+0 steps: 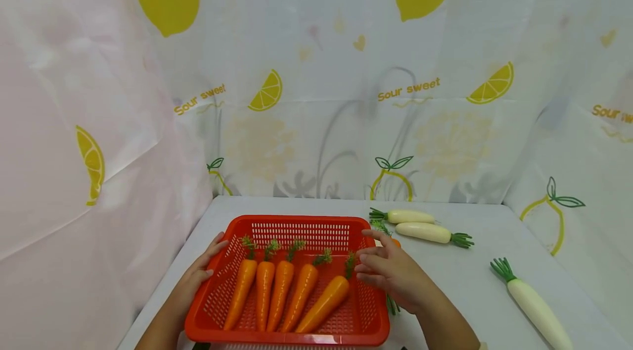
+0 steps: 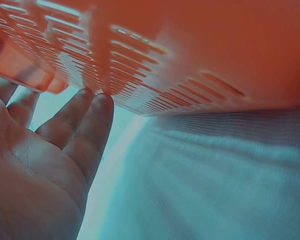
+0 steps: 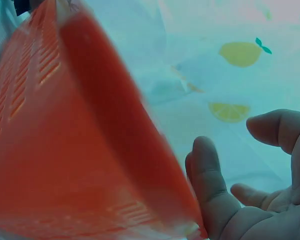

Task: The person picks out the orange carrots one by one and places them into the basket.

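A red plastic basket point(image 1: 287, 337) with slotted walls stands in front of me. Several orange carrots point(image 1: 283, 289) with green tops lie side by side in it. My left hand point(image 1: 190, 284) is at the basket's left side; in the left wrist view its extended fingers point(image 2: 101, 112) touch the slotted wall. Over the right rim reaches my right hand point(image 1: 395, 273), fingers spread and loosely bent. The right wrist view shows that hand point(image 3: 260, 210) beside the red rim point(image 3: 115, 110), thumb apart and nothing gripped.
Behind the right hand lie two white radishes point(image 1: 422, 232) with green leaves, and another radish point(image 1: 539, 311) is at the right. An orange piece point(image 1: 396, 243) shows partly behind the right hand. Lemon-printed curtains point(image 1: 316, 119) enclose the white table point(image 1: 475, 284).
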Available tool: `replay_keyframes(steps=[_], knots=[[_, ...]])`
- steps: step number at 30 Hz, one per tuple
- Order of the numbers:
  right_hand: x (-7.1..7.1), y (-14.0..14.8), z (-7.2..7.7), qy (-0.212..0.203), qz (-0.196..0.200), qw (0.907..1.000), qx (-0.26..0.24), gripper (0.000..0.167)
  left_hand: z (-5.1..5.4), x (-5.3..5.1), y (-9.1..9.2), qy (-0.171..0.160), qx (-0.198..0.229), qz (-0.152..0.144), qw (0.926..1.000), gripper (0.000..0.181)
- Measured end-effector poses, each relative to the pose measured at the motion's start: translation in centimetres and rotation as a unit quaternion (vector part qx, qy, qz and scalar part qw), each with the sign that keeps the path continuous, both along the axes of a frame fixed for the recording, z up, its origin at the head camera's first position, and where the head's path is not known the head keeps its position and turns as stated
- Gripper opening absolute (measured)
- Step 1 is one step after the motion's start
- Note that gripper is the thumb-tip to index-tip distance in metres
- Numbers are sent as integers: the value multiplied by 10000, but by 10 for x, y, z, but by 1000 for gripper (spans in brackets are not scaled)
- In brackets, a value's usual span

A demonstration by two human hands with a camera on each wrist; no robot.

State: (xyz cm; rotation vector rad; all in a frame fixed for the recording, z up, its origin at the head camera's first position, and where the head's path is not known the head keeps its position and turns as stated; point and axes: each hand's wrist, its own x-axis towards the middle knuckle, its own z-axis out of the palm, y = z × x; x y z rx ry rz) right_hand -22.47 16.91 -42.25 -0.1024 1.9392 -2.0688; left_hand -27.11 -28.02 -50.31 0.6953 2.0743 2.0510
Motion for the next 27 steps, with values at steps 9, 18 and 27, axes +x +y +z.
replay_keyframes(steps=[9, 18, 27], knots=[[-1, 12, -7, 11, -690, 9975, 157, 62, 0, 0, -1, 12, 43, 4, 10000, 63], [-1, 17, -16, 46, -1300, 9912, 228, 49, 1, 1, 0, -44, -19, 49, 10000, 64], [0, 25, -24, 23, -1591, 9810, 1112, 44, 2, 2, 1, -100, 50, -19, 9999, 63]])
